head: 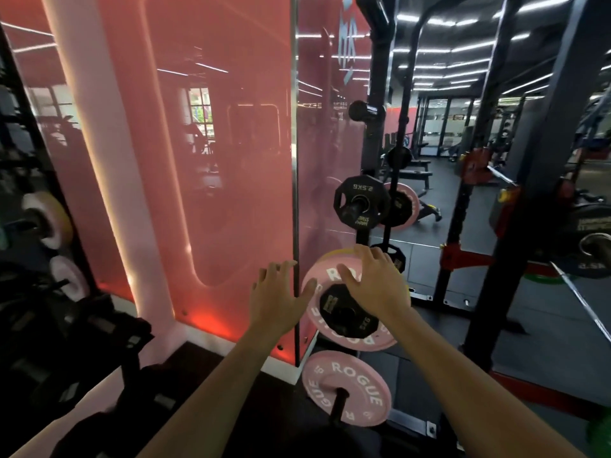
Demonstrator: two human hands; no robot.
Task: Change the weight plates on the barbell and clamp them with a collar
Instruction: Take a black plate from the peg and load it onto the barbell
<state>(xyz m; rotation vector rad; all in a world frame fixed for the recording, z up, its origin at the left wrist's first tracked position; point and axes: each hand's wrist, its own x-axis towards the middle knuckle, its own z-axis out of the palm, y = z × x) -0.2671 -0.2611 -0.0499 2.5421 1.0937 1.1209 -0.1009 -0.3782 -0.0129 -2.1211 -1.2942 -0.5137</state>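
A pink ROGUE plate [330,277] hangs on a storage peg of the rack, with a small black plate [340,307] in front of it and a yellow edge behind. My right hand [373,285] lies over the black plate with fingers spread. My left hand [277,297] hovers just left of the pink plate's rim, fingers straight, thumb near the rim. A second pink ROGUE plate [347,386] sits on a lower peg. The loaded barbell end [596,249] shows at the right edge.
A black 2.5 kg plate [358,201] hangs on the peg above. The rack upright [372,150] stands behind the pegs. A pink glossy wall panel [205,160] fills the left. Black rack posts [529,160] and a red safety arm stand to the right.
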